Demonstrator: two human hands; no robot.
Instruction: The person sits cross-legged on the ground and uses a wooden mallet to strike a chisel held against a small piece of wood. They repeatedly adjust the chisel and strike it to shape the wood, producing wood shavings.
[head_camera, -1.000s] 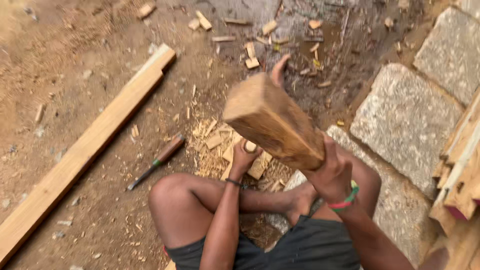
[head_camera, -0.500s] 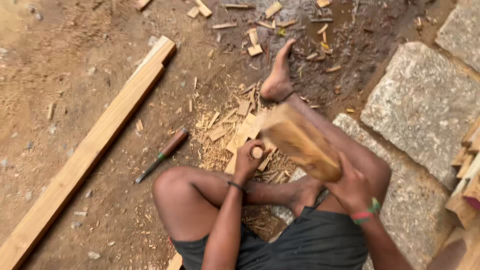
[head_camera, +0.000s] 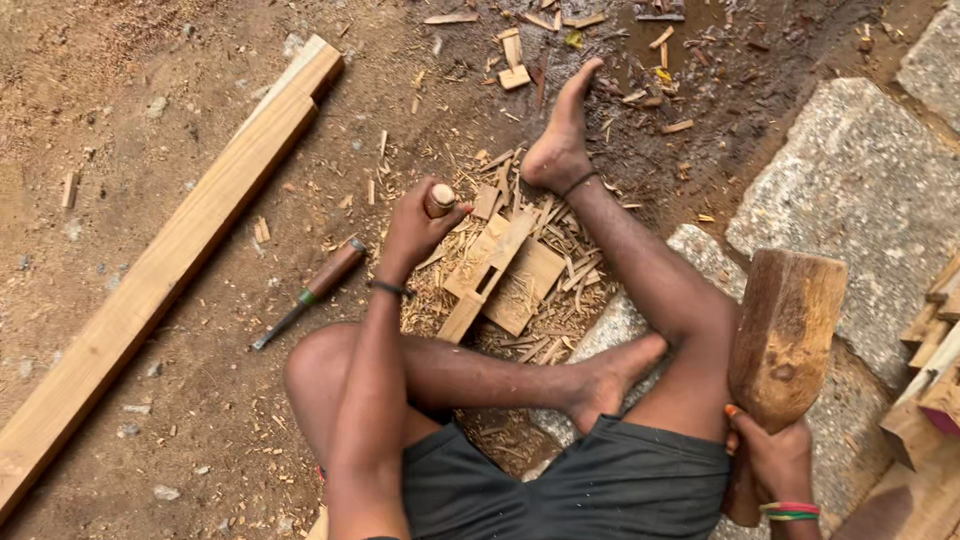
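A long timber plank (head_camera: 160, 270) lies on the dirt ground (head_camera: 120, 120), well left of the person. The wooden mallet (head_camera: 785, 335) stands upright at the right knee, gripped low on its handle by the right hand (head_camera: 770, 460). The left hand (head_camera: 415, 225) closes around a chisel handle (head_camera: 438, 200) set on the small wood workpiece (head_camera: 500, 275) among chips. A spare chisel (head_camera: 310, 292) lies beside. Half a second earlier the mallet was down over the chisel; it has since swung back right.
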